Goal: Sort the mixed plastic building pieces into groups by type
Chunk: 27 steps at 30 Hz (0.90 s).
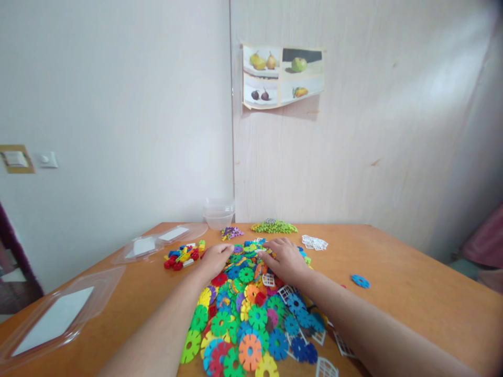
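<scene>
Left hand (215,261) curled, grip unclear, right hand (288,263) loosely spread, touching disc pile (245,309)

1 brown table (396,272) before pale walls (118,104)

A plain indoor room, perhaps a home or playroom; which one, I cannot tell. Pale walls (137,104), a wall switch (47,159) and a taped-up fruit poster (301,81) suggest it, as do toy discs (252,318) heaped on a wooden table (416,283).
</scene>
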Tool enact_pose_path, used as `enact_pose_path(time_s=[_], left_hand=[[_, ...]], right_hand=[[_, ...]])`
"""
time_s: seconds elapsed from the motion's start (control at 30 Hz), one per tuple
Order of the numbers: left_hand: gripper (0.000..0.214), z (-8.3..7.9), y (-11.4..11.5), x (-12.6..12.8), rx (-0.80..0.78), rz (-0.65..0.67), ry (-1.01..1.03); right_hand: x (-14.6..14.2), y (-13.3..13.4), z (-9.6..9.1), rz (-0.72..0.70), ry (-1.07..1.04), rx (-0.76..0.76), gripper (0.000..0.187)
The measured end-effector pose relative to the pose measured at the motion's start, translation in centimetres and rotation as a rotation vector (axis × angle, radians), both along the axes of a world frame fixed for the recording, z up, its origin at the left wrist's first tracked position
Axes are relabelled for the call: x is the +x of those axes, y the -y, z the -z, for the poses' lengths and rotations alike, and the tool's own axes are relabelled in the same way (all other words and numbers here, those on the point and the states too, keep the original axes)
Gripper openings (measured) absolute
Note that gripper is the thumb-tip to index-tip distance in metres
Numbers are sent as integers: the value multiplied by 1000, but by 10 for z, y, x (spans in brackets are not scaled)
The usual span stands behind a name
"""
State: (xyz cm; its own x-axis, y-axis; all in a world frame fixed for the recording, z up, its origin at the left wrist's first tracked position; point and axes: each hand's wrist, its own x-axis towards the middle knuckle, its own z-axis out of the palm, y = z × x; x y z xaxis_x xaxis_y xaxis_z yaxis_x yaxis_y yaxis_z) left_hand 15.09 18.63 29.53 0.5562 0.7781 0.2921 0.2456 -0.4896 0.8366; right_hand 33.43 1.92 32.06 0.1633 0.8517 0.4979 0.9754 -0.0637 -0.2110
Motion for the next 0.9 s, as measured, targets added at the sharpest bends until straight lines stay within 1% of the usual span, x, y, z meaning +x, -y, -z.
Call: enact_pose_path(time_s=[0.1, 0.23, 0.3, 0.4, 0.5, 0.57, 0.63, 0.77, 0.83, 0.9], left_hand=[[46, -4, 4, 1, 5, 43, -34], [45, -3, -1, 0, 63, 46, -62], [44, -2, -5, 0, 87, 38, -79], [43, -3, -7, -1, 94, 21, -89], [41, -8, 0, 1, 87, 9, -80], [40, -14, 8, 3, 81, 35, -81], [39, -18, 16, 5, 91, 80, -92], [36, -23, 30, 7, 142, 144, -112], [35, -25, 34, 8, 147, 165, -123], [35, -26, 37, 8, 146, 181, -133]], right_hand=[[1, -6, -3, 13, -36, 6, 45], [6, -10, -9, -23, -130, 29, 42], [8, -7, -12, -56, -176, 66, 39], [9, 6, -16, -87, -202, 113, 28], [4, 24, -19, -141, -147, 64, 19], [-2, 33, -19, -168, -93, 20, 15], [-7, 38, -17, -164, -44, 5, 18], [-12, 37, -10, -111, 28, 16, 28], [-12, 34, -7, -100, 43, 5, 28], [-11, 31, -4, -101, 37, -9, 24]])
